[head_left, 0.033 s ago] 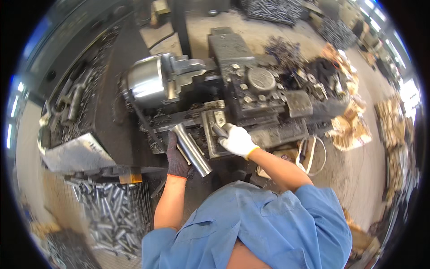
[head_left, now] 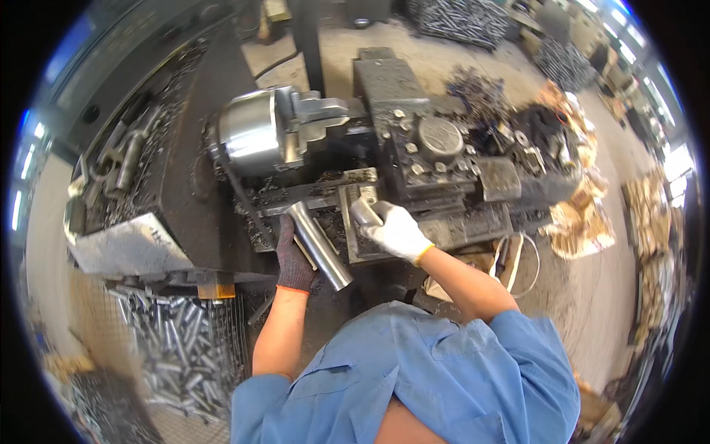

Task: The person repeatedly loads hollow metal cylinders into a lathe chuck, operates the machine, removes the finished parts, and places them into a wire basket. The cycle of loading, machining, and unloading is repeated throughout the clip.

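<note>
A dark knitted glove with an orange cuff covers my left hand [head_left: 293, 260]. It is closed round a long shiny metal cylinder [head_left: 319, 248], which slants with its lower end toward my body. My right hand [head_left: 399, 231], in a white glove with a yellow cuff, grips a short grey metal cylinder [head_left: 366, 212]. That piece is just above a metal plate [head_left: 346, 226] on the lathe's carriage. Behind the hands are the lathe's chuck [head_left: 255, 133], with stepped jaws, and the tool post [head_left: 441, 138], a dark block with bolts.
A wire crate [head_left: 240, 325] holding many metal cylinders [head_left: 177, 344] stands at lower left. Metal parts and shavings fill the tray [head_left: 137, 248] at left. Rags and brown paper [head_left: 580, 222] lie right of the machine. A white-handled bag [head_left: 506, 259] sits near my right forearm.
My right hand has turned slightly, and more of the short cylinder's side shows. The left hand keeps its grip on the long cylinder. The whole view has shifted a little.
</note>
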`<state>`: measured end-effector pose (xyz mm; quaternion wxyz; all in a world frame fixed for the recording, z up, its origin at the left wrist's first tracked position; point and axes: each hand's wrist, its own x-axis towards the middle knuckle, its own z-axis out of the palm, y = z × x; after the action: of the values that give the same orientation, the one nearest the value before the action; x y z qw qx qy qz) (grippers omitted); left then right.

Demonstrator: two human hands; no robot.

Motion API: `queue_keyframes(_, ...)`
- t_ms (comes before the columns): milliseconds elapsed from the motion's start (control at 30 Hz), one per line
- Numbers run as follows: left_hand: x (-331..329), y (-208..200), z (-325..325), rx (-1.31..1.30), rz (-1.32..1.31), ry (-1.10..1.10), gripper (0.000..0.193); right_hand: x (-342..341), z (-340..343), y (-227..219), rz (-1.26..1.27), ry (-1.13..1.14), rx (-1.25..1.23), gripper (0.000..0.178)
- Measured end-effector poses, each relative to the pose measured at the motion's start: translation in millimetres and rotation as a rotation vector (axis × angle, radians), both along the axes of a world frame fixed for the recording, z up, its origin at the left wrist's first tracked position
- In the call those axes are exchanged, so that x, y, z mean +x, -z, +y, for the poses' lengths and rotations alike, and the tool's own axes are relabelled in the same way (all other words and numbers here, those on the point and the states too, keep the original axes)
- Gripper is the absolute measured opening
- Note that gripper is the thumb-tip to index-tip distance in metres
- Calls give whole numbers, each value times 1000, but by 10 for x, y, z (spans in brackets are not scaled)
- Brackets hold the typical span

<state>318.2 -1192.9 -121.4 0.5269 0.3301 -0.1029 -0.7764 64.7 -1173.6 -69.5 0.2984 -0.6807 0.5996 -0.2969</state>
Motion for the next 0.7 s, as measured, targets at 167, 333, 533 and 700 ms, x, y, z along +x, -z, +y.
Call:
queue_keyframes(167,-384,-676,-245,-236,64,-218,65,196,-427,-781,-114,-198,296,81)
queue_keyframes(333,-742,-1293,-400,-596,-54,-211,76,129,-712,-1421,-8,-208,92,91)
queue_keyframes(533,-232,-931,-415,-750,-427,-258,81,-621,-1799,-2057,766,-371,-414,70)
queue_keyframes(700,252,-53,390,-211,-511,-314,67,-861,-2593,-1622,1176,-461,-335,43)
